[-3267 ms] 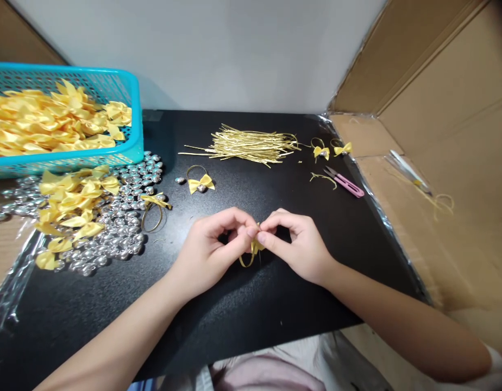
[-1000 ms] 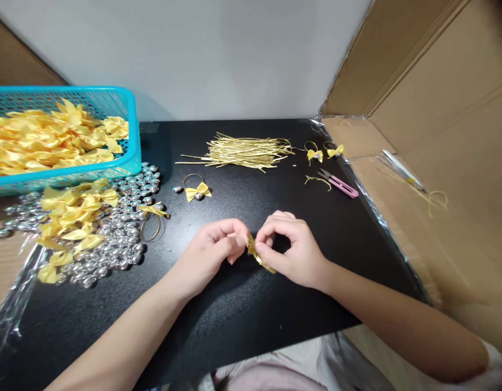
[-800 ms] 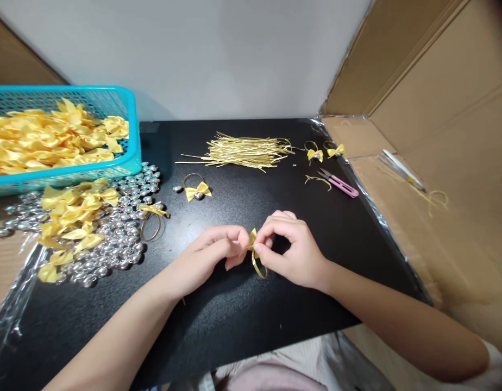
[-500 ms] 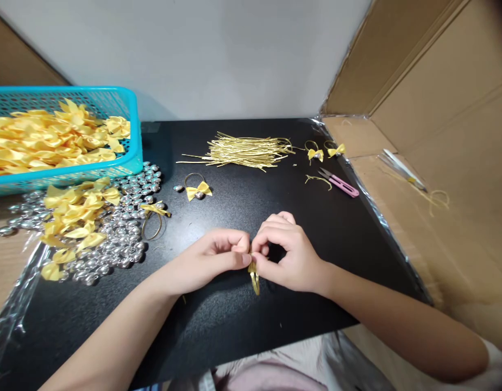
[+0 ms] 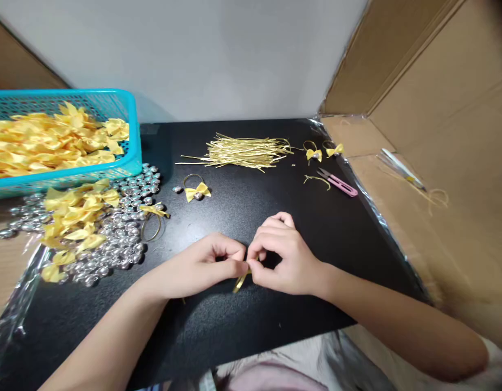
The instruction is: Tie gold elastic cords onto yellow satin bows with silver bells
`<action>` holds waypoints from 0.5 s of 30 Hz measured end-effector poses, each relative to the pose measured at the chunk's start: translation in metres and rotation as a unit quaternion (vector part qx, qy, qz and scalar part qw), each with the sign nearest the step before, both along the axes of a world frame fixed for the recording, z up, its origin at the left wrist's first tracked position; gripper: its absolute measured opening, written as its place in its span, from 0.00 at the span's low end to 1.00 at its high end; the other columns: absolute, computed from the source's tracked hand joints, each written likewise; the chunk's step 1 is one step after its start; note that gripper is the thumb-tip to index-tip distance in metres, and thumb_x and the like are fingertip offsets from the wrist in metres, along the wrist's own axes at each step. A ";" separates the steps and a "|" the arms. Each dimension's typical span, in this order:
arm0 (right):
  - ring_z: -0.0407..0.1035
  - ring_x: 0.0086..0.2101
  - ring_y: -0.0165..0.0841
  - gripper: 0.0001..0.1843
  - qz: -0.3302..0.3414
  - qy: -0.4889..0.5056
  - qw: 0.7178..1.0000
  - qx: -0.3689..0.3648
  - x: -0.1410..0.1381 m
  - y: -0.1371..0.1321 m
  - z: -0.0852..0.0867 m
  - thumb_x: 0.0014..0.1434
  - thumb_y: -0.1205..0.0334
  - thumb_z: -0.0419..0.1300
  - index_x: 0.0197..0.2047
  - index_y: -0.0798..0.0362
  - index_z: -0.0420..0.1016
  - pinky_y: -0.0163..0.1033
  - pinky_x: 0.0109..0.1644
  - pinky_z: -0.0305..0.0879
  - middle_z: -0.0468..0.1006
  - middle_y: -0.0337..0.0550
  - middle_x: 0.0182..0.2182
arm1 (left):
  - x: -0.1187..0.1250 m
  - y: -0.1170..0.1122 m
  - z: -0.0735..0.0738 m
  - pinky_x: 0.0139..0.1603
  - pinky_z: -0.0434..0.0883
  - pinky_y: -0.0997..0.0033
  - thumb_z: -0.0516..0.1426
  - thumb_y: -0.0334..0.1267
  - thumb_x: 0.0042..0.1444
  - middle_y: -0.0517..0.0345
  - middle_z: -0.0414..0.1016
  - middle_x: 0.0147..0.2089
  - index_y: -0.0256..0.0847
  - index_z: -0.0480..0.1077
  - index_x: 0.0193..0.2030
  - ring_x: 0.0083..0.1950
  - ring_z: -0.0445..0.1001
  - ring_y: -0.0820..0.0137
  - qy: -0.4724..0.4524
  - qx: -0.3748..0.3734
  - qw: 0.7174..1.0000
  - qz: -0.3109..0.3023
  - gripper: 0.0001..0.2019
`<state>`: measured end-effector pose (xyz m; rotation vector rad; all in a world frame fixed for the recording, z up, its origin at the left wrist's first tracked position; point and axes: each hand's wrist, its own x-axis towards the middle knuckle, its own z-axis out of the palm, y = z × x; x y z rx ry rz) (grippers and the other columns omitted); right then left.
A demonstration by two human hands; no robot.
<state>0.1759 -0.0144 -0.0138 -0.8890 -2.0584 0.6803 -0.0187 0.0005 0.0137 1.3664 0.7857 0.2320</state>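
Note:
Near the middle front of the black tabletop my two hands meet, fingertips together. My left hand (image 5: 210, 266) pinches thumb to forefinger on a gold cord loop (image 5: 239, 283), which hangs down below the fingers and tilts left. From the other side my right hand (image 5: 287, 255) is closed on the upper part of the same loop. Whatever sits between the fingertips is mostly hidden. Beyond my left hand lie a gold ring with a yellow bow (image 5: 152, 224) and another yellow bow (image 5: 198, 191) with a silver bell-like bead and a ring.
A turquoise basket (image 5: 136, 138) of yellow bows stands at the left. In front are loose bows (image 5: 77, 214) and silver beads (image 5: 120, 247). A bundle of gold cords (image 5: 246, 152) lies at the back; pink snips (image 5: 338, 183) and two finished-looking bows sit right. Cardboard walls the right side.
The gold loop has swung from hanging nearly straight down to tilting left. Both hands have shifted slightly and stay pinched together.

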 end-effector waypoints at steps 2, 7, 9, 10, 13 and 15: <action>0.64 0.26 0.25 0.07 -0.001 0.011 1.000 -0.004 0.000 0.000 0.000 0.51 0.69 0.59 0.23 0.53 0.67 0.43 0.47 0.52 0.68 0.30 0.20 | 0.000 0.000 -0.005 0.25 0.47 0.72 0.57 0.39 0.56 0.69 0.48 0.19 0.40 0.55 0.18 0.23 0.46 0.77 -0.045 -0.032 0.998 0.026 0.19; 0.63 0.25 0.25 0.07 -0.017 0.019 1.000 -0.013 0.002 0.002 0.003 0.51 0.70 0.58 0.24 0.53 0.67 0.42 0.44 0.53 0.67 0.30 0.19 | 0.005 -0.003 -0.019 0.29 0.54 0.72 0.61 0.43 0.54 0.66 0.53 0.22 0.39 0.58 0.18 0.26 0.52 0.74 -0.212 -0.088 0.963 0.140 0.20; 0.63 0.25 0.26 0.07 -0.020 0.018 1.000 -0.014 0.003 0.002 0.004 0.52 0.69 0.58 0.24 0.52 0.67 0.41 0.44 0.53 0.67 0.30 0.19 | 0.008 -0.003 -0.020 0.35 0.59 0.71 0.62 0.45 0.53 0.63 0.57 0.25 0.38 0.57 0.17 0.30 0.57 0.72 -0.260 -0.101 0.947 0.162 0.22; 0.63 0.25 0.26 0.07 -0.021 0.018 1.000 -0.015 0.003 0.002 0.004 0.52 0.69 0.58 0.24 0.52 0.67 0.41 0.44 0.53 0.67 0.30 0.19 | 0.009 -0.004 -0.019 0.37 0.60 0.70 0.62 0.45 0.53 0.62 0.59 0.27 0.38 0.57 0.16 0.32 0.59 0.71 -0.275 -0.107 0.940 0.168 0.23; 0.63 0.26 0.26 0.07 -0.024 0.018 0.999 -0.018 0.003 0.003 0.004 0.51 0.70 0.58 0.24 0.53 0.67 0.41 0.44 0.53 0.67 0.30 0.19 | 0.010 -0.004 -0.014 0.36 0.61 0.70 0.62 0.45 0.53 0.61 0.61 0.26 0.39 0.59 0.17 0.31 0.59 0.70 -0.303 -0.128 0.928 0.174 0.22; 0.62 0.26 0.25 0.07 -0.023 0.019 0.999 -0.020 0.003 0.003 0.003 0.51 0.70 0.58 0.24 0.53 0.67 0.41 0.44 0.52 0.66 0.30 0.20 | 0.009 -0.003 -0.013 0.32 0.58 0.71 0.62 0.45 0.54 0.63 0.58 0.23 0.39 0.63 0.19 0.27 0.56 0.72 -0.307 -0.136 0.926 0.173 0.19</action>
